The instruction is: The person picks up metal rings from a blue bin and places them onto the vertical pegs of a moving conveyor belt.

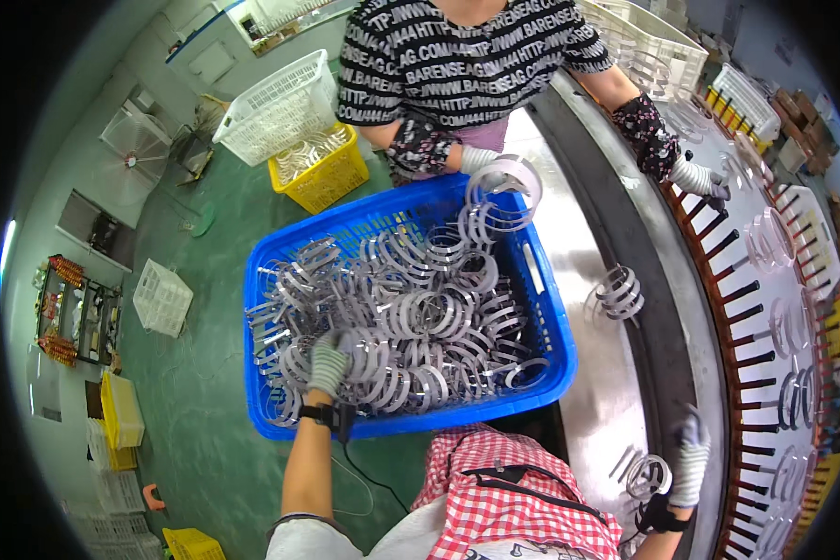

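Note:
My left hand (329,366), in a white knit glove with grey fingertips, reaches among silvery spiral metal strips (425,313) heaped in a blue plastic basket (406,427). Its fingers are partly hidden there, so I cannot tell whether it grips a coil. Over the dark channel beside the metal ledge (599,401), my right hand (689,462) has its gloved fingers stretched out, slightly blurred, with no coil visible in them. Close to its left, a small group of coils (646,476) lies on the ledge. Another spiral coil (619,292) rests farther along it.
Across the basket, a person's gloved hand (481,161) is by a large coil (513,187); the other gloved hand (700,179) touches a rack of dark rods (749,359). Coils hang along the rack. A yellow crate (322,182) and white crate (280,107) stand behind the basket.

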`<state>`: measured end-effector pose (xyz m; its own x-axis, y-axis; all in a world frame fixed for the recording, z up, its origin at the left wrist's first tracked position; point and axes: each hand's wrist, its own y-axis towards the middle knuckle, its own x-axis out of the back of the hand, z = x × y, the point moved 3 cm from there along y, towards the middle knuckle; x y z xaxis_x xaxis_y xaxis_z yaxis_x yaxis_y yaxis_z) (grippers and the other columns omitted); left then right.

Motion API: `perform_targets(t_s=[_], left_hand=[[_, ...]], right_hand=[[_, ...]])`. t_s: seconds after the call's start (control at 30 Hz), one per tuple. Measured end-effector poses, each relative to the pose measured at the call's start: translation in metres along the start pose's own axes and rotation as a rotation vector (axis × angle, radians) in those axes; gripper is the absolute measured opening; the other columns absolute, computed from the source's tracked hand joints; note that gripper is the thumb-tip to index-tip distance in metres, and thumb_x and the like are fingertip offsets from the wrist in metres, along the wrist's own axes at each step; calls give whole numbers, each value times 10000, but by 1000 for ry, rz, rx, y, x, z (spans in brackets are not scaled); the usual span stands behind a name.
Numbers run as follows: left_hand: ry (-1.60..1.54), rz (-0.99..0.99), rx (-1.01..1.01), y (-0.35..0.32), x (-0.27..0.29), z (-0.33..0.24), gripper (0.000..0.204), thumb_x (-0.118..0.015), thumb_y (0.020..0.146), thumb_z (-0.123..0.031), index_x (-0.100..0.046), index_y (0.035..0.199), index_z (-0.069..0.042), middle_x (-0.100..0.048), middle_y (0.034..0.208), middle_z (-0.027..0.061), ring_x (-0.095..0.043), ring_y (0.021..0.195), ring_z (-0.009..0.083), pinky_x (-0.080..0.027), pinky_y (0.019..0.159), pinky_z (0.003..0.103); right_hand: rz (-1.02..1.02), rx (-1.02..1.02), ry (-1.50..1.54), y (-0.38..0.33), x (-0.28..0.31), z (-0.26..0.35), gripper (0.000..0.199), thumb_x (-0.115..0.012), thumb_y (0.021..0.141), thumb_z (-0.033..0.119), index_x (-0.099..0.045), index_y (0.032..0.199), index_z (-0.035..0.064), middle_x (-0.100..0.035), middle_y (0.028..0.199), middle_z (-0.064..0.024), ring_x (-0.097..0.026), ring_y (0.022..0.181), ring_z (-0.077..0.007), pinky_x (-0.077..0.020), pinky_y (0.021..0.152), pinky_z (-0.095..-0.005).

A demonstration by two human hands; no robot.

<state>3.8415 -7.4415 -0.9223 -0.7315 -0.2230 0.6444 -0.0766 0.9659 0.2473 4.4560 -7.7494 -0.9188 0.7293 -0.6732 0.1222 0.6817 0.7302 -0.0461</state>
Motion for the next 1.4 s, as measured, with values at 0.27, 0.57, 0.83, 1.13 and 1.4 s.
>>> perform_targets(t_s=[0.27,0.57,0.83,1.13,1.4], left_hand=[[-123,302,-284,-108,8,-217,225,-603,770,-238,-621,822,-20,-615,765,154,-602,709,313,-471,635,377],[-255,508,-220,-144,50,-244,195,-596,795,-160,-641,926,-23,-653,883,98,-619,811,228,-483,734,334],[983,268,-43,-54,156,-11,291,-591,725,-168,-624,1001,-82,-613,950,199,-581,888,366,-461,767,444],[1055,156,-135,-40,145,-12,454,-664,702,-154,-523,1126,-75,-624,957,167,-584,917,345,-469,771,427],[1237,293,-21,-52,176,-8,205,-539,799,-141,-633,977,-100,-639,912,163,-608,848,350,-474,720,444]], right_hand=[[554,815,-596,-64,-210,115,695,-666,693,219,-368,1282,0,-426,1255,-204,-379,1202,-359,-270,1028,-449],[872,735,-872,-114,-196,45,326,-556,796,257,-599,1069,83,-615,1000,-171,-585,953,-273,-458,826,-360],[246,-302,-352,-113,-77,-44,480,-563,839,326,-497,1192,7,-609,1004,-200,-579,938,-287,-428,820,-359],[-118,-301,-731,-55,-25,-147,489,-574,809,371,-478,1181,68,-539,1124,-218,-526,1029,-383,-429,870,-430],[-193,-310,-541,-126,-7,-156,543,-528,846,376,-447,1211,-17,-493,1167,-286,-473,1097,-417,-404,888,-444]])
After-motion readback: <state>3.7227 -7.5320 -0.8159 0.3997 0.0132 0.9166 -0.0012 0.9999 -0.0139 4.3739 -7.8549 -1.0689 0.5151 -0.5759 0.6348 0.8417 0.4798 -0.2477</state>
